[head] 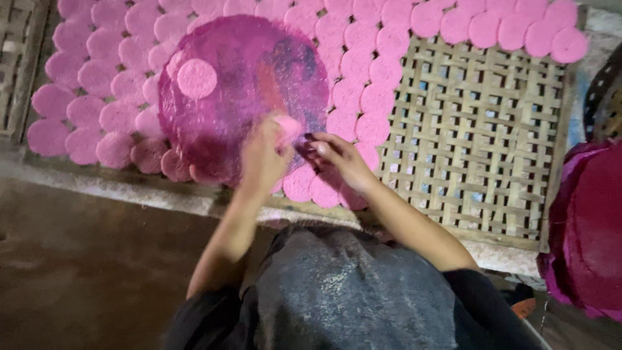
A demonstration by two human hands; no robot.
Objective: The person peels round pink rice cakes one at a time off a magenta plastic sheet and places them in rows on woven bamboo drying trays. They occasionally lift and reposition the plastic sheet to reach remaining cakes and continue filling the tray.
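Observation:
My left hand (262,159) and my right hand (340,157) meet over the near edge of a woven bamboo mat (476,129). Both pinch one small pink round disc (289,127), which is partly peeled off a large translucent magenta plastic sheet (243,78). That sheet lies over the mat and bears one more pink disc (196,78) near its upper left. Several pink discs (363,71) lie in overlapping rows on the mat around the sheet and along its far edge.
The right half of the mat is bare lattice. A stack of dark magenta round sheets (593,233) sits at the right edge. A second woven mat (16,58) shows at far left. Brown floor (84,266) lies near me, and my dark-clothed lap (343,291).

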